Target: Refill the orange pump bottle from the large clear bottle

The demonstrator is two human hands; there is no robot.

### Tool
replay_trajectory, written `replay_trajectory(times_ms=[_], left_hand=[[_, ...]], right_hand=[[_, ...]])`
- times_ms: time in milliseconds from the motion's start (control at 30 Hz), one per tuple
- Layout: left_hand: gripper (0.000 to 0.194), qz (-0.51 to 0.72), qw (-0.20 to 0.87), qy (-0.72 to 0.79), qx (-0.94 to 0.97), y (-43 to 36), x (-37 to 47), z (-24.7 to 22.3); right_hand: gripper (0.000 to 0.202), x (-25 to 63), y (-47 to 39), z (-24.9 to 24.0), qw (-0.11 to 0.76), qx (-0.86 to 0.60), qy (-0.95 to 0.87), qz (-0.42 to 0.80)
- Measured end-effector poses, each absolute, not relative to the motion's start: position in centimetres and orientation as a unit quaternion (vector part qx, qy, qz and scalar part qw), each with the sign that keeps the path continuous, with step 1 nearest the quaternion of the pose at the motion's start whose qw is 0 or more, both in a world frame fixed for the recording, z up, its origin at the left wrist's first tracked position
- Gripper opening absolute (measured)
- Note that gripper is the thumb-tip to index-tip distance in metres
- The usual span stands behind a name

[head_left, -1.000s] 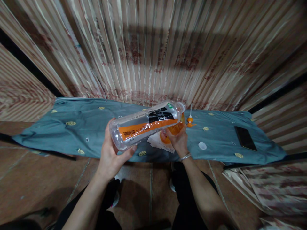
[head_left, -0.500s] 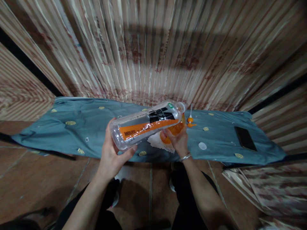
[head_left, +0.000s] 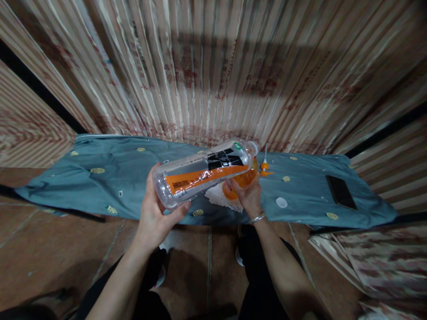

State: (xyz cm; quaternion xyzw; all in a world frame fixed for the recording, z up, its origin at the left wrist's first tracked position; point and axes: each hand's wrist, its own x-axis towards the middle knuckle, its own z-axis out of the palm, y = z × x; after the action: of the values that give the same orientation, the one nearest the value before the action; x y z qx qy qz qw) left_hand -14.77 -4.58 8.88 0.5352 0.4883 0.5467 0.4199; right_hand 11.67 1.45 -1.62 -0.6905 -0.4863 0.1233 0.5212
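A large clear bottle (head_left: 203, 171) with an orange and black label lies tilted, its neck at the upper right and slightly higher than its base. My left hand (head_left: 159, 213) is wrapped round the base end. My right hand (head_left: 248, 195) grips an orange bottle (head_left: 245, 179) beneath the clear bottle's neck, which hides the orange bottle's mouth. A crumpled white tissue (head_left: 222, 198) is under the orange bottle. Just right of it lies an orange pump top (head_left: 264, 168) with a pale tube.
Blue-green cloth (head_left: 130, 178) with yellow prints covers the narrow table. On its right part are a white round cap (head_left: 281, 202) and a black phone (head_left: 340, 192). A striped curtain (head_left: 207, 80) hangs behind, and dark poles flank the table.
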Motion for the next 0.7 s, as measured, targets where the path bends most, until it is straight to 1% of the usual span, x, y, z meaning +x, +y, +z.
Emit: replay_trajectory(times_ms=[700], left_hand=[[0.113, 0.545, 0.407, 0.480, 0.555, -4.54, -14.89, 8.79]], right_hand=[[0.064, 11.49, 1.42, -1.67, 0.540, -0.677, -0.485, 0.119]])
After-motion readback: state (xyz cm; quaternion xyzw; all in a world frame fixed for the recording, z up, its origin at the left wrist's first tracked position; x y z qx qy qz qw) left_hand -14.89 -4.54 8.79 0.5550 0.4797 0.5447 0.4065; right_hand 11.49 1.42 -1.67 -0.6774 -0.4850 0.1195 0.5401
